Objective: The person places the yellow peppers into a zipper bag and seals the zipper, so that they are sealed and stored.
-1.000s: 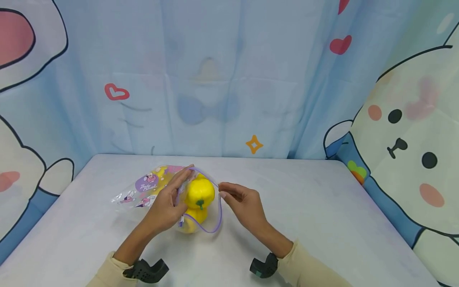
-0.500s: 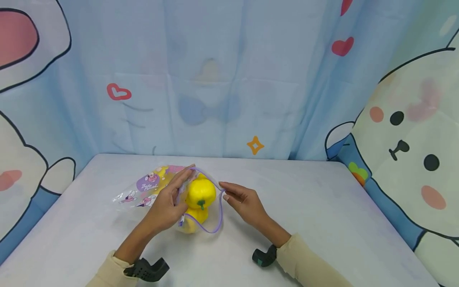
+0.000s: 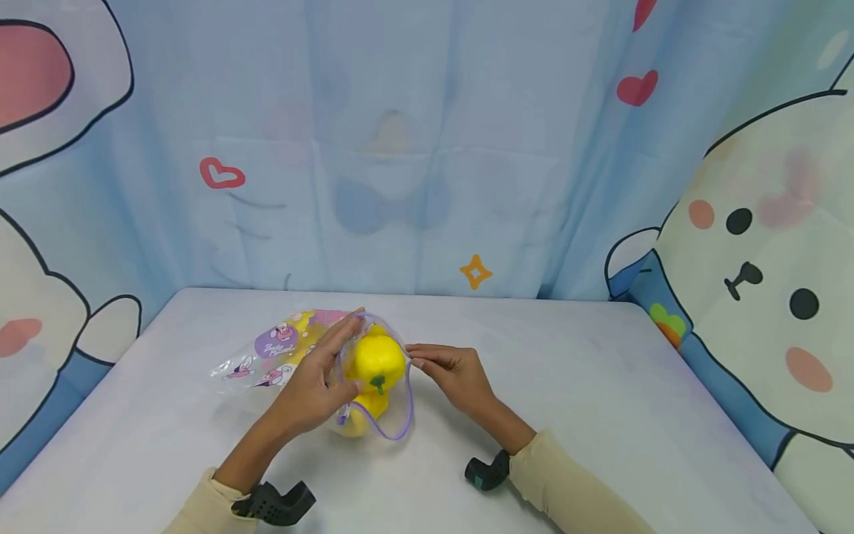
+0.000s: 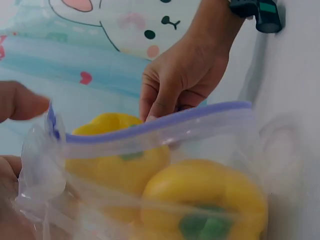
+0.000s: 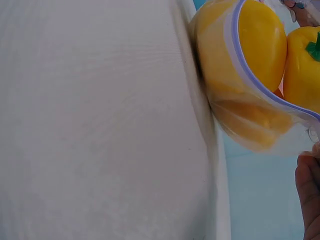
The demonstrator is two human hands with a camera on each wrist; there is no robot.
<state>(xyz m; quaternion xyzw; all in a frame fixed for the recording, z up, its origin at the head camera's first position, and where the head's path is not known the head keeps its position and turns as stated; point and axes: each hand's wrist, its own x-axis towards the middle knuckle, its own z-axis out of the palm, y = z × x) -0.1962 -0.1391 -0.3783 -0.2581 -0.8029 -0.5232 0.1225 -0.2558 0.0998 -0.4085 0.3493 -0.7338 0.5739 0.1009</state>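
Observation:
A clear zip bag [image 3: 272, 348] with a purple zip edge and a printed side lies tilted on the table, its mouth spread toward the right. Inside are yellow bell peppers; one pepper [image 3: 376, 360] shows its green stem at the mouth, another pepper [image 4: 202, 200] sits below it. My left hand [image 3: 310, 389] lies along the bag's left side with fingers stretched, its thumb reaching over the mouth beside the upper pepper. With thumb and forefinger, my right hand [image 3: 463, 374] pinches the right part of the bag's rim. A purple zip slider [image 4: 52, 120] sits at one end of the zip.
The bag and hands are over a white table [image 3: 600, 400]. Behind it hangs a light blue curtain [image 3: 373, 148] with cartoon figures, hearts and a star. Black wrist cameras [image 3: 273, 504] sit on both forearms near beige sleeves.
The right hand pulled the rim slightly right, then came back left. My left thumb has moved right, nearer the upper pepper. The peppers and the bag's mouth have shifted slightly right.

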